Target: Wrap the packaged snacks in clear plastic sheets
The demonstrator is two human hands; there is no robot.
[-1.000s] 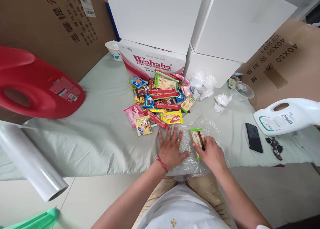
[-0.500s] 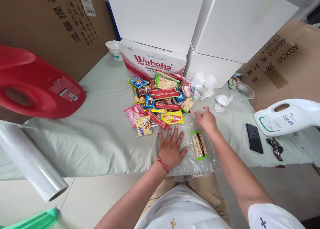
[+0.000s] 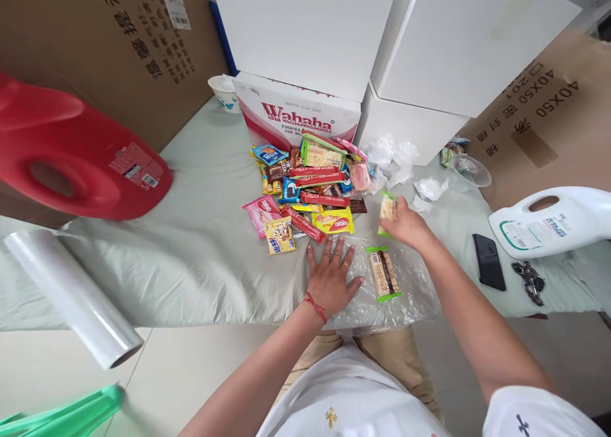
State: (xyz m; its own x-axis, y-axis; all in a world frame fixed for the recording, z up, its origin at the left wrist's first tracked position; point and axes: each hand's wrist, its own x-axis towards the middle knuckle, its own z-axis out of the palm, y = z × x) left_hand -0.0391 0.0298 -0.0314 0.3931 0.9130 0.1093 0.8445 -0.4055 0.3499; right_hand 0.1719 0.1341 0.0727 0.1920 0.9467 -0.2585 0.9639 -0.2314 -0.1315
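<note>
My left hand [image 3: 332, 280] lies flat with spread fingers on the left part of a clear plastic film sheet [image 3: 415, 297] at the table's front edge. Between my hands, one green-ended cereal bar [image 3: 383, 273] rests on that film. Just beyond it, my right hand [image 3: 411, 226] grips a second cereal bar [image 3: 389, 212] in a similar wrapper, held by its right side; the fingers partly cover it. A heap of wrapped snacks lies ahead, with red stick packs [image 3: 325, 200], a yellow nabati pack [image 3: 333, 221], a pink nabati pack [image 3: 262, 212] and a cookie pack [image 3: 280, 235].
Behind the heap stand a Wahaha carton [image 3: 296, 116] and white boxes [image 3: 420, 49]. A red jug [image 3: 95, 151] and a film roll [image 3: 76, 300] are at left. Rightward lie crumpled white plastic [image 3: 431, 187], a phone [image 3: 489, 262], keys [image 3: 529, 281] and a white bottle [image 3: 554, 222].
My right hand has taken a cereal bar from the heap's right edge and moved it slightly right. My left hand stays flat on the film. The whole view has shifted a little.
</note>
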